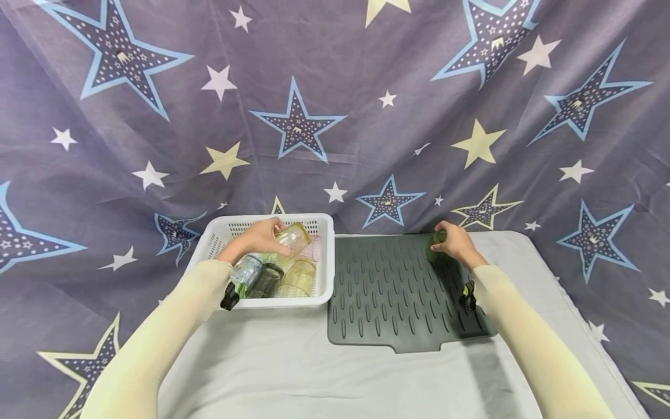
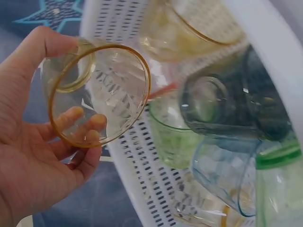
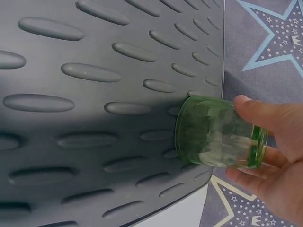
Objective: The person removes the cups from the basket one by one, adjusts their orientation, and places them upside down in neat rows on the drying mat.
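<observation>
My left hand (image 1: 263,235) grips a clear amber-tinted glass (image 2: 102,94) by its side, thumb on one side and fingers on the other, over the white basket (image 1: 328,262). In the basket lie several more glasses: a dark grey one (image 2: 222,94), a blue one (image 2: 222,165), a yellow one (image 1: 300,276) and a pink one (image 1: 313,248). At the far right corner of the dark ribbed drying mat (image 1: 382,291), my right hand (image 1: 457,240) holds a green glass (image 3: 218,132) near its base. The glass's rim is at the mat's surface; whether it bears weight there I cannot tell.
The basket stands left of the mat on a white-covered table (image 1: 272,366). A purple curtain with stars (image 1: 335,174) hangs right behind both. The mat has a tab (image 1: 417,344) at its front edge.
</observation>
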Motion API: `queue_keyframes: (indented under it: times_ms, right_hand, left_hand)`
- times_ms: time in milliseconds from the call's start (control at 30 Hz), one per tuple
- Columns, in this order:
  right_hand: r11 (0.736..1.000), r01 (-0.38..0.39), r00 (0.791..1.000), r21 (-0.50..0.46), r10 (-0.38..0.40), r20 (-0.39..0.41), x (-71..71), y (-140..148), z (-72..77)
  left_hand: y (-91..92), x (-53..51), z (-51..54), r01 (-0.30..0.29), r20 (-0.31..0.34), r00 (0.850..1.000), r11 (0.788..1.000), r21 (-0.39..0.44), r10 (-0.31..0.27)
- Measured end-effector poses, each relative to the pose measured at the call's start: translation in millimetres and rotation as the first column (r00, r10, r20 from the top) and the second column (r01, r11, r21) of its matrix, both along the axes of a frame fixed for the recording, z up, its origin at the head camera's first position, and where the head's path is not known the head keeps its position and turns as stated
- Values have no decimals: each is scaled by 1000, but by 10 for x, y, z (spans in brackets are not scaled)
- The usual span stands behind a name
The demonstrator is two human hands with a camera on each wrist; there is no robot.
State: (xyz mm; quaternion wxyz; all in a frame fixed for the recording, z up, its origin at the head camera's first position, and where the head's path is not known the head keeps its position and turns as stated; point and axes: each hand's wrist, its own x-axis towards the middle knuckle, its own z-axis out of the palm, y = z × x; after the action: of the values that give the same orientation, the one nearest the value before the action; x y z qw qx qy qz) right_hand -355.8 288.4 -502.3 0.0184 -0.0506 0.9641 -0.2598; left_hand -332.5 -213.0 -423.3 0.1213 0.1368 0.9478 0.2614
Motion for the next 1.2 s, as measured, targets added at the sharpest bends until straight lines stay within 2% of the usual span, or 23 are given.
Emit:
queue_keyframes:
  times_ms: [167, 300, 400, 500, 667, 833, 933, 1033, 1200]
  right_hand:
    - [1000, -3, 1000, 8, 3, 16, -13, 6, -1]
    - [1000, -2, 999, 15, 2, 32, -24, 30, -33]
    - [1000, -2, 999, 10, 1, 41, -22, 40, -48]
    - [1000, -6, 999, 7, 6, 44, -20, 44, -55]
    - [1000, -26, 1000, 17, 26, 13, -5, 45, -59]
    - [999, -40, 999, 1, 40, 4, 27, 42, -66]
    - [999, -39, 999, -14, 39, -1, 55, 45, -66]
    - [999, -32, 999, -37, 31, -16, 78, 52, -47]
    - [996, -18, 998, -82, 13, -57, 83, 53, 35]
  left_hand:
    - [17, -25, 133, -12, 18, 1000, 993, 115, 10]
    - [72, -33, 241, -22, 28, 999, 977, 212, 17]
    - [159, -15, 311, -22, 5, 1000, 959, 282, 22]
    - [273, 22, 368, -3, -9, 1000, 928, 372, 6]
    - [481, 87, 409, 40, -27, 999, 855, 518, -30]
    - [645, 127, 414, 80, -84, 996, 787, 611, -36]
    - [707, 152, 422, 94, -100, 994, 756, 648, -37]
    - [738, 172, 429, 100, -110, 993, 741, 664, -36]
    - [751, 187, 432, 106, -124, 992, 732, 673, -30]
